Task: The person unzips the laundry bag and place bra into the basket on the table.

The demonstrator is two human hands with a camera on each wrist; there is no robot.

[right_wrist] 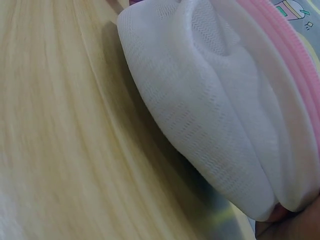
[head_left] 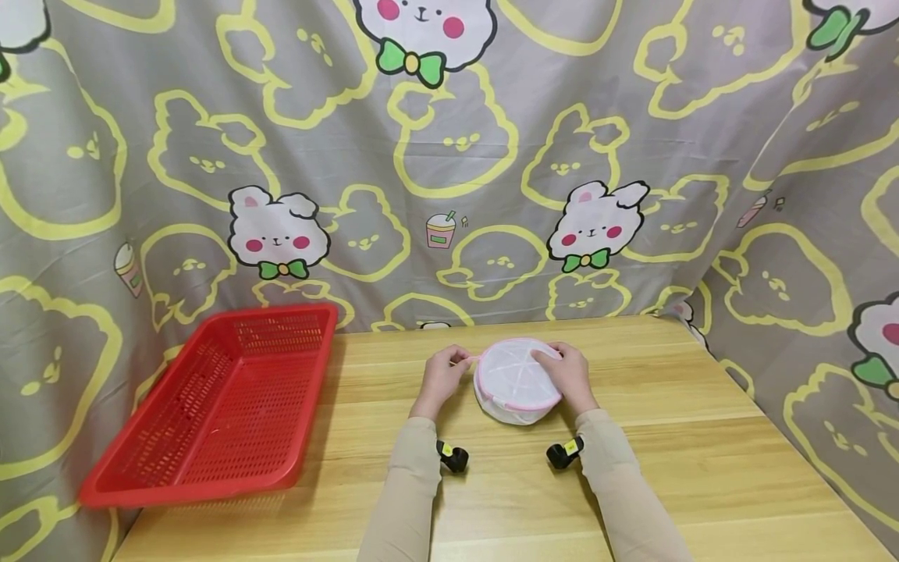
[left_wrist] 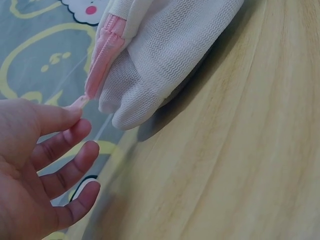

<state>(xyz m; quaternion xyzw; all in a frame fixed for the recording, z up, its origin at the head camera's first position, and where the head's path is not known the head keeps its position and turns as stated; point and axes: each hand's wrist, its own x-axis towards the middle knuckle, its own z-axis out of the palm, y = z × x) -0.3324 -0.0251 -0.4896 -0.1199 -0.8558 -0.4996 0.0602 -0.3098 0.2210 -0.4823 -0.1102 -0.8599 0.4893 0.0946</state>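
Observation:
A round white mesh laundry bag (head_left: 518,373) with a pink zipper around its top edge is held over the wooden table. My left hand (head_left: 442,376) is at its left side. In the left wrist view, thumb and forefinger pinch a small pink tab (left_wrist: 80,103) at the end of the pink zipper (left_wrist: 104,57), while the other fingers stay loosely bent. My right hand (head_left: 572,375) grips the bag's right edge, thumb on top. Only a bit of that hand shows in the right wrist view, below the mesh side (right_wrist: 200,115); its other fingers are hidden by the bag.
A red perforated plastic basket (head_left: 309,390) stands on the left of the wooden table (head_left: 674,484). Behind and on both sides hangs a grey curtain (head_left: 492,179) with cartoon animals. Black wrist cameras (head_left: 453,457) sit at both cuffs.

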